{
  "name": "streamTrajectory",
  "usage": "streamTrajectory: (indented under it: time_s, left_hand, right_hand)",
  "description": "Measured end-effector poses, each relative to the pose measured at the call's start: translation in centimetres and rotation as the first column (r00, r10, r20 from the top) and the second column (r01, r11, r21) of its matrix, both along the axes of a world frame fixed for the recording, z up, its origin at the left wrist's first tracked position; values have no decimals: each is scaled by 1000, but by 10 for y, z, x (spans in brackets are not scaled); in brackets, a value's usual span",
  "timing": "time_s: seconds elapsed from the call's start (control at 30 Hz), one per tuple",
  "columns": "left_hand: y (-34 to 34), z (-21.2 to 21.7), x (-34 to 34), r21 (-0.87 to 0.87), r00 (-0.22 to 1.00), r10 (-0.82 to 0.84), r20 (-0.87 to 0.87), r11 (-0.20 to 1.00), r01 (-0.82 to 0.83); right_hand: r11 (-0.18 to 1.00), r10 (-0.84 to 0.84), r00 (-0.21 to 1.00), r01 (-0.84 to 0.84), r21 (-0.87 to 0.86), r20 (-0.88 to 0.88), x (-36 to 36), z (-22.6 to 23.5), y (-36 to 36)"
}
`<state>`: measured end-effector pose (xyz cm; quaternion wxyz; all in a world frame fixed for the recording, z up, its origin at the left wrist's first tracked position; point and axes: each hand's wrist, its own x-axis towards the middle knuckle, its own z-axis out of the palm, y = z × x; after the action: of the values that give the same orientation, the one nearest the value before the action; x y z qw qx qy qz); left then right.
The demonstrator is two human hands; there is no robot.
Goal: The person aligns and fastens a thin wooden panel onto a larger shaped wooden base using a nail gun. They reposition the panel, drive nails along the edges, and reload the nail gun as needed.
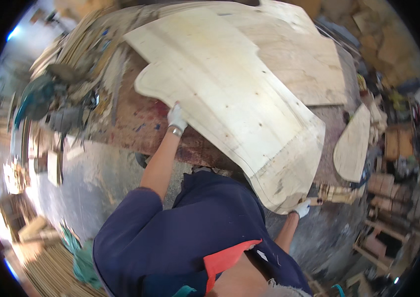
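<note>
A large pale plywood panel (230,94) with curved, cut edges lies slantwise in front of me, and its lower right end juts past the table edge toward me. My left hand (176,119), in a white glove, grips the panel's near edge; its thumb shows at the rim and the other fingers are hidden beneath. At the rounded lower corner, my right hand (302,208), also gloved, is closed on the rim. Something small and brown shows beside its fingers, too small to name. Thin curved lines run along the panel's near edge.
More plywood sheets (299,59) lie behind the panel on the stained reddish table (140,119). A rounded wooden offcut (353,146) rests at the right. Wood scraps and blocks (393,188) crowd the right side. A teal machine-like object (37,99) stands at the left, above stacked strips (56,267).
</note>
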<state>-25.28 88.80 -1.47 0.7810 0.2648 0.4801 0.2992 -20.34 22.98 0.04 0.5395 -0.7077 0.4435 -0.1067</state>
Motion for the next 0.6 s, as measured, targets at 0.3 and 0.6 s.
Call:
streamTrajectory:
  time_s: [0.3, 0.6]
  left_hand:
    - [-87, 22, -101, 11, 996, 11, -86, 1000, -10]
    - [-176, 18, -159, -101, 995, 72, -73, 992, -79]
  right_hand:
    - [980, 73, 995, -61, -188, 61, 11, -31, -73]
    - [962, 96, 982, -49, -270, 162, 56, -6, -100]
